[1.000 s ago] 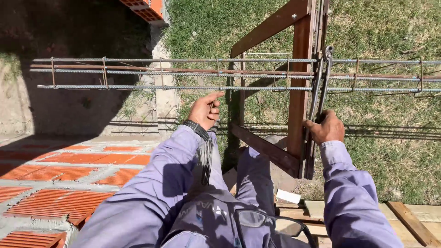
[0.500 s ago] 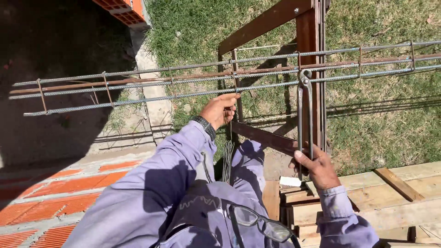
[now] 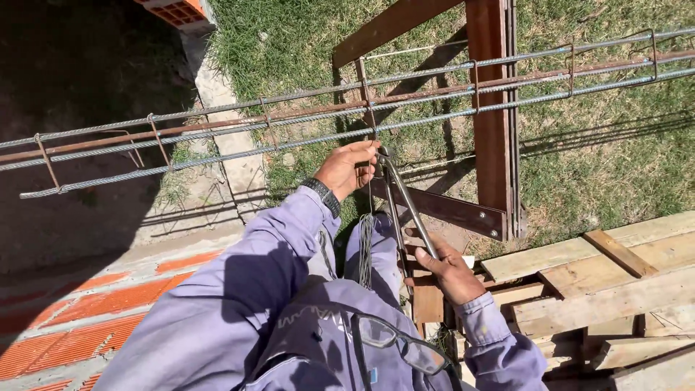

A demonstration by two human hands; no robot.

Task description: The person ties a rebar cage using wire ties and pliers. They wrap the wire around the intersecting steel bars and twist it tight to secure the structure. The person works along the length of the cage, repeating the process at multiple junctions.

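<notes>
A long cage of steel bars [image 3: 289, 123] with rusty stirrups runs across the view, resting on a brown metal stand [image 3: 492, 108]. My left hand [image 3: 347, 168], with a dark watch on the wrist, is pinched on thin tie wire at a stirrup on the lowest bar. My right hand [image 3: 449, 271] grips the handles of long steel pincers [image 3: 405, 203], whose jaws touch the same spot next to my left fingers. A bundle of thin wire [image 3: 365, 246] hangs over my lap. Glasses [image 3: 398, 344] hang from my purple shirt.
Wooden planks [image 3: 615, 275] are stacked at the right, beside my right arm. Red hollow bricks [image 3: 87, 318] lie low at the left, with one more brick [image 3: 174, 11] at the top. Grass [image 3: 615, 159] and a concrete strip [image 3: 232, 152] lie under the cage.
My right hand has swung the pincers from upright by the stand over to the left, so the jaws now meet my left hand at the bar. The view has tilted.
</notes>
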